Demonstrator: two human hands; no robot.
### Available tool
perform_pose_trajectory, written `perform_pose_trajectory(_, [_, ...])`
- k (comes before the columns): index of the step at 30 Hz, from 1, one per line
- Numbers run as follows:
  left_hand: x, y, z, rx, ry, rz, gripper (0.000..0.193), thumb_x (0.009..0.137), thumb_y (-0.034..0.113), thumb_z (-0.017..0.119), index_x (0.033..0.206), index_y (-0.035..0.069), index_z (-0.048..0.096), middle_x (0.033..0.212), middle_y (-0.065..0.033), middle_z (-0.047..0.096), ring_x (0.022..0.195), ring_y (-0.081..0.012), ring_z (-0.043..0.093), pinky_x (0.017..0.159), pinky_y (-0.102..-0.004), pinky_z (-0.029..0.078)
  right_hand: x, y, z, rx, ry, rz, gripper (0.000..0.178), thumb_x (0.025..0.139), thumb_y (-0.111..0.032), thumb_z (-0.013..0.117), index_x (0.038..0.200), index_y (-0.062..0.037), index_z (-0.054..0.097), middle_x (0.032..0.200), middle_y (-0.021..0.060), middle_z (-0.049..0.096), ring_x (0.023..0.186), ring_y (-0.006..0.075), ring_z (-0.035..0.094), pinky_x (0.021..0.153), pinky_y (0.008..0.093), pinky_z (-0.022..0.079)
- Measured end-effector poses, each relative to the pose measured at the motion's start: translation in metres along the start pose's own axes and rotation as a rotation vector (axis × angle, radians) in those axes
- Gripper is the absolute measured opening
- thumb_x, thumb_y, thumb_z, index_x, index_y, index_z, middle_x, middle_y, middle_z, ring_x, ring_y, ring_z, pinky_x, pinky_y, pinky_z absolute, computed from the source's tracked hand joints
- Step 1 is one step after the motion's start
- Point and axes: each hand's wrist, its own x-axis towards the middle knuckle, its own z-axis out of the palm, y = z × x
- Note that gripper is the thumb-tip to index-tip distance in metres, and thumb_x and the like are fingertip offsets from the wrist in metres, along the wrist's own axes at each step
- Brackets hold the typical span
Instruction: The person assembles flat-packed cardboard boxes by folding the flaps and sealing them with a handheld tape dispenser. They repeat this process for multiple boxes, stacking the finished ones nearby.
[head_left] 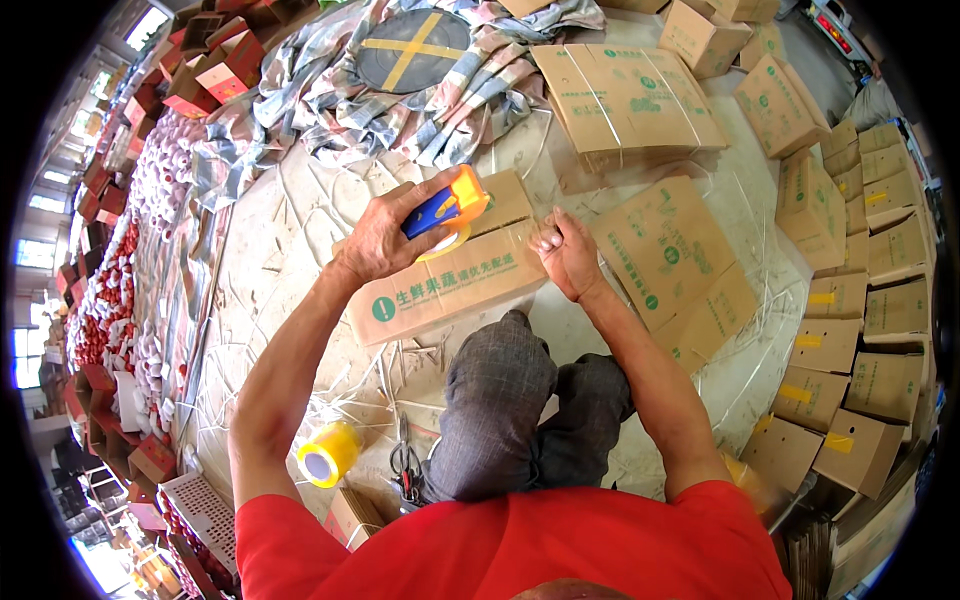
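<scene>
My left hand [378, 238] is wrapped round a blue and orange tape dispenser [440, 212], which it holds over a brown cardboard box [450, 282]. Part of a yellow tape roll shows under the dispenser. The box lies before my knees, with green print on the side facing me. At its right end my right hand [568, 255] is closed, fingers curled in and thumb raised; whether anything is pinched in them I cannot make out. To the right of that hand lie flattened cardboard boxes [665, 250].
A yellow tape roll [328, 455] rests on the floor by my left side, near some scissors [405, 465]. Farther off lies a strapped cardboard stack [630, 100]. Boxes [840, 290] pile up at right; white straps litter the floor. A crumpled striped tarp [300, 90] spreads at the back.
</scene>
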Motion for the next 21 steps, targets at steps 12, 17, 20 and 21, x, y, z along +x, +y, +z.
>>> perform_pose_trajectory(12, [-0.011, 0.009, 0.018, 0.207, -0.047, -0.048, 0.072, 0.092, 0.034, 0.078, 0.157, 0.03, 0.048, 0.092, -0.0167, 0.065, 0.074, -0.0387, 0.068, 0.069, -0.0479, 0.056, 0.001, -0.011, 0.003, -0.079, 0.049, -0.005, 0.032, 0.111, -0.022, 0.053, 0.081, -0.0127, 0.05, 0.068, -0.005, 0.039, 0.064, 0.0093, 0.038, 0.066, 0.0286, 0.038])
perform_pose_trajectory(17, [-0.017, 0.002, 0.019, 0.261, -0.035, -0.041, 0.073, 0.091, 0.032, 0.079, 0.157, 0.031, 0.048, 0.093, -0.0172, 0.065, 0.075, -0.0394, 0.069, 0.07, -0.0476, 0.057, -0.001, -0.057, -0.027, -0.778, 0.319, -0.368, 0.036, 0.107, -0.024, 0.056, 0.075, -0.0088, 0.048, 0.069, -0.0061, 0.038, 0.066, 0.0064, 0.034, 0.059, 0.0289, 0.032])
perform_pose_trajectory(20, [-0.005, 0.011, 0.022, 0.325, -0.088, -0.025, 0.073, 0.09, 0.03, 0.079, 0.156, 0.031, 0.049, 0.093, -0.018, 0.066, 0.075, -0.0385, 0.069, 0.07, -0.047, 0.059, 0.002, -0.08, -0.057, -0.993, 0.403, -0.469, 0.039, 0.105, -0.024, 0.057, 0.072, -0.0059, 0.045, 0.069, -0.0049, 0.037, 0.067, 0.0078, 0.032, 0.058, 0.0314, 0.031])
perform_pose_trajectory(21, [-0.004, 0.015, 0.024, 0.353, -0.099, -0.013, 0.072, 0.09, 0.03, 0.079, 0.156, 0.031, 0.05, 0.093, -0.0181, 0.065, 0.075, -0.0382, 0.069, 0.07, -0.0469, 0.059, 0.003, -0.082, -0.06, -1.043, 0.389, -0.484, 0.04, 0.104, -0.025, 0.058, 0.072, -0.0053, 0.045, 0.069, -0.0043, 0.038, 0.068, 0.0086, 0.032, 0.058, 0.0322, 0.031])
